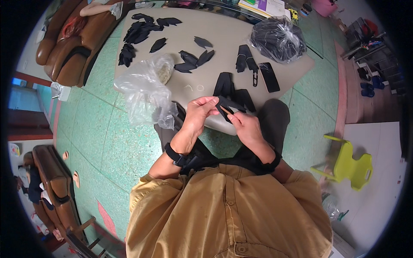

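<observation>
1. The black phone (269, 77) lies on the right part of the beige surface (228, 28). The folded black piece (233, 103) is off to its left and nearer the person, gripped between both hands.
2. The left hand (201, 112), left of the phone, pinches one end of that piece between thumb and fingers. The right hand (247, 127), on the person's side of the phone, closes on its lower edge; what the hidden fingers do there, I cannot tell.
3. More black pieces (224, 84) lie left of the phone, just beyond the held one. A slim black tool (255, 78) sits just beside the phone's left edge, and a banded black bundle (241, 59) lies beyond it to the left.
4. Well left of the phone are loose leaf-shaped pieces (185, 64), a dark heap (137, 32) and an open translucent bag (144, 84) holding pale loops.
5. As I judge it, the held piece is mid-handling. The full clear bag (277, 39), beyond the phone, and the bundle suggest sorted portions, while the scattered pieces look left over; which are finished, I cannot tell.
</observation>
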The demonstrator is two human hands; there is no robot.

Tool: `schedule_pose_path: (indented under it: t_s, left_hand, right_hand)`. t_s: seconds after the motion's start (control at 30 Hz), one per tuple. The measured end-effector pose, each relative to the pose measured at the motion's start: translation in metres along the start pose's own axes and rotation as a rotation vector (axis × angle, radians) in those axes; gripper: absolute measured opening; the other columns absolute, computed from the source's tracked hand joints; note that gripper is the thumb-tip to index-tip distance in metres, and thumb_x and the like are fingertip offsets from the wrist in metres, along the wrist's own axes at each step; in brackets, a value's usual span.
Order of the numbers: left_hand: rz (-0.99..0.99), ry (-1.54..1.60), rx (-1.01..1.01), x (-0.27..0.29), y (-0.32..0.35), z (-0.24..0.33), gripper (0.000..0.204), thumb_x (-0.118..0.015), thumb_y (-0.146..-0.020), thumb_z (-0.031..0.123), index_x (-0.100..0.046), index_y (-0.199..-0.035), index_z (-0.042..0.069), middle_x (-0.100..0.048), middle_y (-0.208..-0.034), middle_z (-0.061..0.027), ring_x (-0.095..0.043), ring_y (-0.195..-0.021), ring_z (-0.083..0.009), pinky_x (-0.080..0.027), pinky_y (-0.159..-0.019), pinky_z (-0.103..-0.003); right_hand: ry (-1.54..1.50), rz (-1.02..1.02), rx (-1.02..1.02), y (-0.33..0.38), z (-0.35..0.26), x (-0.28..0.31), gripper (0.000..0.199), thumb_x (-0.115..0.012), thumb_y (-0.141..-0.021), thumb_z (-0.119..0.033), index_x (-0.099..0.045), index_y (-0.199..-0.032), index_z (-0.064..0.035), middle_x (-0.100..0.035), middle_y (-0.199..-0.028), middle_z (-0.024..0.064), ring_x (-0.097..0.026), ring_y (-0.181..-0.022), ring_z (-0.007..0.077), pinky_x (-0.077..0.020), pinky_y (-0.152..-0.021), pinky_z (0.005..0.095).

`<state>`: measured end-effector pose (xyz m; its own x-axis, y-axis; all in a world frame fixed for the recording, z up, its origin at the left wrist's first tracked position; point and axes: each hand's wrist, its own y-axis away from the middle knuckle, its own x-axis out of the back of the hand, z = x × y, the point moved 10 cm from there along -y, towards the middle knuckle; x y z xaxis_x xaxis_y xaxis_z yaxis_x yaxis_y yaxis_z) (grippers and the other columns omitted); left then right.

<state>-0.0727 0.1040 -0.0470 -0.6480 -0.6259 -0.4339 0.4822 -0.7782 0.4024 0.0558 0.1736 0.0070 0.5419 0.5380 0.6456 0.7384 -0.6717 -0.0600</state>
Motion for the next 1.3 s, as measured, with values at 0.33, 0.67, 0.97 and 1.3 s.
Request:
schedule_pose_path:
  t_s: [0.33, 0.67, 0.97, 1.3]
  left_hand:
    - [0.000, 0.084, 0.053, -0.005, -0.002, -0.011, 0.014, -0.061, -0.083, 0.015, -0.064, -0.087, 0.001, -0.062, -0.076, -0.0007, -0.053, -0.063, -0.0058, -0.044, -0.059, -0.018]
    - [-0.016, -0.101, -0.034, -0.007, 0.004, 0.007, 0.014, -0.062, -0.083, 0.015, -0.065, -0.087, 0.002, -0.062, -0.076, -0.0008, -0.053, -0.063, -0.0066, -0.043, -0.059, -0.020]
    - [-0.226, -0.247, -0.134, -0.038, 0.017, 0.009, 0.013, -0.061, -0.084, 0.012, -0.063, -0.083, -0.001, -0.058, -0.068, 0.0013, -0.049, -0.060, -0.0049, -0.041, -0.055, -0.020]
    - [-0.074, -0.214, -0.146, -0.013, 0.004, 0.005, 0.012, -0.055, -0.087, 0.012, -0.060, -0.085, 0.001, -0.057, -0.070, 0.0012, -0.049, -0.060, -0.0051, -0.041, -0.056, -0.020]
  right_hand:
    - [-0.004, 0.027, 0.083, -0.001, -0.007, -0.004, 0.024, -0.055, -0.084, -0.021, -0.052, -0.074, -0.0001, -0.056, -0.069, 0.0213, -0.055, -0.067, 0.0389, -0.0435, -0.056, 0.0439]
    - [-0.388, -0.057, -0.117, -0.020, 0.012, 0.034, 0.023, -0.063, -0.081, -0.022, -0.057, -0.078, -0.0002, -0.043, -0.058, -0.0029, -0.038, -0.055, 0.0038, -0.0330, -0.049, 0.0230]
    - [-0.678, -0.262, -0.259, -0.022, 0.025, -0.009, 0.018, -0.061, -0.083, -0.020, -0.059, -0.083, -0.0015, -0.045, -0.060, -0.0051, -0.041, -0.058, 0.0035, -0.0343, -0.051, 0.0208]
    - [-0.322, -0.066, 0.049, -0.017, -0.015, 0.026, 0.018, -0.062, -0.080, -0.017, -0.056, -0.085, 0.0000, -0.058, -0.068, 0.0059, -0.049, -0.057, 0.0088, -0.0406, -0.054, 0.0237]
